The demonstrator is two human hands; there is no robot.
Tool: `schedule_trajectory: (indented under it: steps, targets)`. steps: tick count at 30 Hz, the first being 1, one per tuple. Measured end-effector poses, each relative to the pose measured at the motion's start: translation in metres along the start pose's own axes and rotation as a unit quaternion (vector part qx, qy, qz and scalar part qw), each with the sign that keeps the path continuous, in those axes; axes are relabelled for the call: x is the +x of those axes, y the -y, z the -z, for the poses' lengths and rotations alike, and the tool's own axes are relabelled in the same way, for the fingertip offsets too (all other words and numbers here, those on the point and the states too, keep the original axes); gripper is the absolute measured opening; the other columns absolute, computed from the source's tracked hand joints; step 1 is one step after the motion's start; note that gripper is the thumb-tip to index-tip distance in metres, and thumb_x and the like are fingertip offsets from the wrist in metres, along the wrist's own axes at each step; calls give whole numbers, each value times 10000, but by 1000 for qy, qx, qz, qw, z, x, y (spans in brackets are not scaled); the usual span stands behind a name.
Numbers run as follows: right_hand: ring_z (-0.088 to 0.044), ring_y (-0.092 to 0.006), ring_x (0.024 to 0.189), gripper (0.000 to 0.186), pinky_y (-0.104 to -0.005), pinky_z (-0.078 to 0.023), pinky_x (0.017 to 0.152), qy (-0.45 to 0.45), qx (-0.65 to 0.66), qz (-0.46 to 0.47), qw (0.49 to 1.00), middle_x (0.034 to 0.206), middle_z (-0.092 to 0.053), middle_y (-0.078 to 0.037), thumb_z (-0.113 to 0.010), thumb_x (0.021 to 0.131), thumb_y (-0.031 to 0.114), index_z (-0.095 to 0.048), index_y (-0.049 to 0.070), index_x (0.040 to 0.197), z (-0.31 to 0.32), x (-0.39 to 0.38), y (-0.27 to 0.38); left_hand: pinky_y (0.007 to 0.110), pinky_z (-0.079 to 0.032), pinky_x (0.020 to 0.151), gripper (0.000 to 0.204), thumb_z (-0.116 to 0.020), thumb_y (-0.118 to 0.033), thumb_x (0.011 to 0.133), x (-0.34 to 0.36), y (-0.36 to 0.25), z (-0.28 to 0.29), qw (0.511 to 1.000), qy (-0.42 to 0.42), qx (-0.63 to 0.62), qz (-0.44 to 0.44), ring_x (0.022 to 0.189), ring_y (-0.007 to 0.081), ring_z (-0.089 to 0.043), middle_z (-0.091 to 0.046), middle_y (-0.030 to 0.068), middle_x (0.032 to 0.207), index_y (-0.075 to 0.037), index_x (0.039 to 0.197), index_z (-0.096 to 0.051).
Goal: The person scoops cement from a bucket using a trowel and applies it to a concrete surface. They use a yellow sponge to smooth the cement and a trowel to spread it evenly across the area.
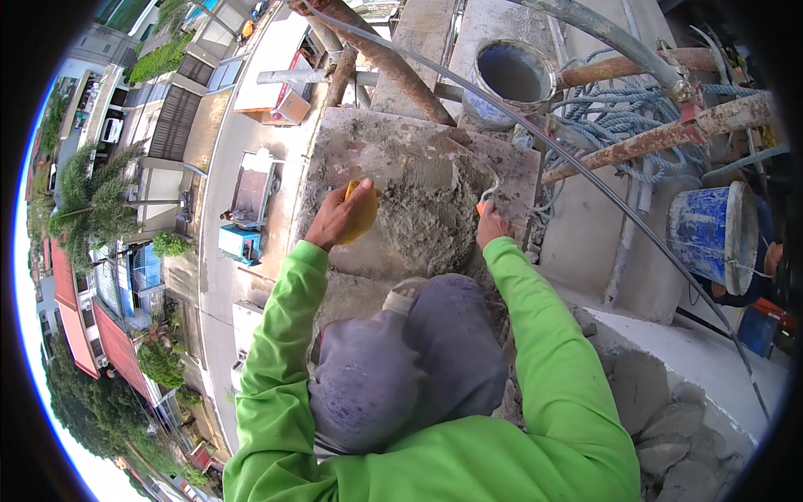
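A pile of wet grey mortar (431,213) lies on a mortar-smeared board (335,138) in front of my knees. At the pile's left side, my left hand (333,219) is closed on a curved yellow piece (361,222), thin and perhaps plastic; its exact kind is not clear. To the right of the pile, my right hand (495,226) grips the orange handle (481,206) of a tool with a bent metal neck, which looks like a trowel. The tool's blade cannot be made out against the mortar.
A mortar-stained bucket (513,75) stands beyond the board. Tangled blue rope (644,125) and rusty scaffold pipes (652,151) are at the right, near a blue bucket (707,230) lying tilted. A thin metal rod (602,184) crosses diagonally. Left of the board is a drop to a street (222,243).
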State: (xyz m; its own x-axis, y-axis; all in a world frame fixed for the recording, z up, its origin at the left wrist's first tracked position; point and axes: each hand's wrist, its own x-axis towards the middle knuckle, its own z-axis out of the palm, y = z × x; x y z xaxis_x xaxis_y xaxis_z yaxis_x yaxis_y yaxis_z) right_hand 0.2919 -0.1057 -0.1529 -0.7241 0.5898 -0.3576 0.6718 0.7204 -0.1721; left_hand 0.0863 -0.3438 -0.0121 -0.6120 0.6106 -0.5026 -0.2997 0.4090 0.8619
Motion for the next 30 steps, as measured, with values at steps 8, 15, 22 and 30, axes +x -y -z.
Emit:
schedule_trajectory:
  steps: [8, 15, 22, 30]
  targets:
    - [-606, -455, 847, 350, -545, -474, 712, 102, 53, 67, 991, 1069, -561, -222, -540, 786, 76, -342, 59, 1074, 14, -68, -15, 241, -435, 585, 599, -567, -586, 848, -4, -9, -13, 999, 6, -10, 38, 660, 88, -528, -564, 9, 767, 4, 951, -606]
    - [-603, -462, 888, 413, -551, -463, 753, 152, 98, 34, 983, 1106, -568, -255, -548, 814, 205, -343, 81, 1151, -48, -89, -21, 248, -449, 611, 608, -565, -582, 851, 11, -6, -22, 999, 29, 17, 27, 685, 107, -549, -591, 30, 797, 11, 972, -625]
    - [-627, -314, 702, 344, -437, -499, 672, 216, 585, -165, 764, 836, -633, -144, -608, 800, 189, -450, 28, 1059, 6, -152, -67, 250, -462, 657, 627, -569, -583, 846, 1, 1, -8, 999, 33, 26, 34, 724, 118, -567, -603, 47, 835, 22, 998, -628]
    - [-543, -141, 894, 524, -302, -440, 830, 288, 563, -29, 774, 962, -589, -56, -687, 760, 314, -531, 12, 1159, -76, -105, -1, 249, -469, 657, 610, -576, -577, 846, 0, 5, -5, 999, 10, -15, 52, 728, 119, -577, -614, 45, 852, 12, 997, -622]
